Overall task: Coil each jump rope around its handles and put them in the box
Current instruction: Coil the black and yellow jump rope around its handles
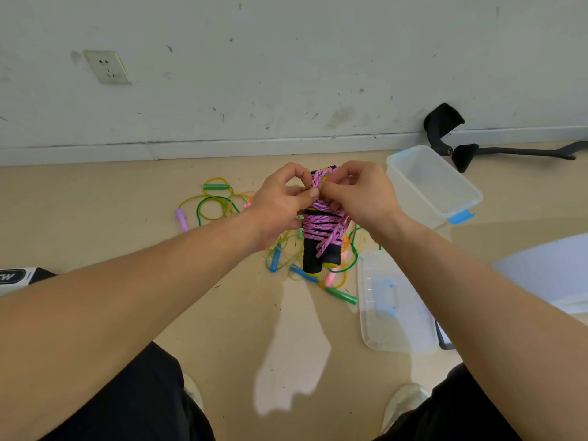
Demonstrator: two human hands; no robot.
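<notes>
The left hand [280, 203] and right hand [361, 194] pinch the pink braided rope [323, 226] at twelve o'clock of the black foam handles [313, 257]; a slip might unwind it.

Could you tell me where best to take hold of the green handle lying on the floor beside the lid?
Pinch the green handle across its middle from above: it lies flat on the floor, slanted, with its long sides bare. Its far end sits among tangled ropes, so avoid that end.

The pink braided jump rope [321, 222] is wound around its two black foam handles [313, 257], held upright. Thin yellow and green jump ropes [216, 202] lie tangled on the floor [95, 218]; the clear plastic box [410, 200] stands open nearby.
</notes>
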